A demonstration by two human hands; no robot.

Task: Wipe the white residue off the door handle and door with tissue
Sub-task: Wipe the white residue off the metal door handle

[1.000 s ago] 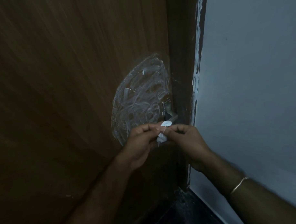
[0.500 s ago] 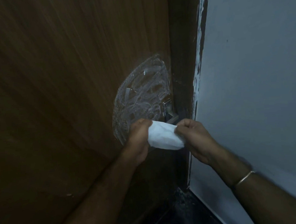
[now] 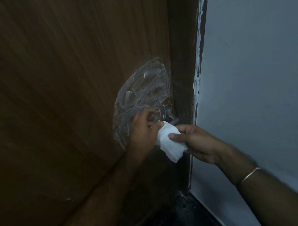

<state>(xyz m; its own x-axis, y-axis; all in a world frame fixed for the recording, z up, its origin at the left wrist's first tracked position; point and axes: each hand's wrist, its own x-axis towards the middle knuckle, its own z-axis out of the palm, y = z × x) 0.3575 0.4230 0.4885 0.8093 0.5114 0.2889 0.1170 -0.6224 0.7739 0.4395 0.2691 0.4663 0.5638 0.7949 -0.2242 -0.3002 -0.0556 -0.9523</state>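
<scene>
No readable writing or labels. Dim room: brown wood door (image 3: 60, 99), dark frame (image 3: 183, 61), grey wall (image 3: 253, 75) at 3 o'clock, dark floor (image 3: 185, 211) at 6. White residue (image 3: 141, 99) swirled on door around metal handle (image 3: 168, 112). Left hand (image 3: 142, 131) and right hand (image 3: 200, 141) both pinch a folded tissue (image 3: 169, 142) between them, just below the handle. Bangle (image 3: 250, 173) on right wrist.

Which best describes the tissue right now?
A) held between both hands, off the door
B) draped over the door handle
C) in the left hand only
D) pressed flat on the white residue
A: the left hand and right hand each pinch a side of the tissue, held in front of the door below the white residue.
</scene>
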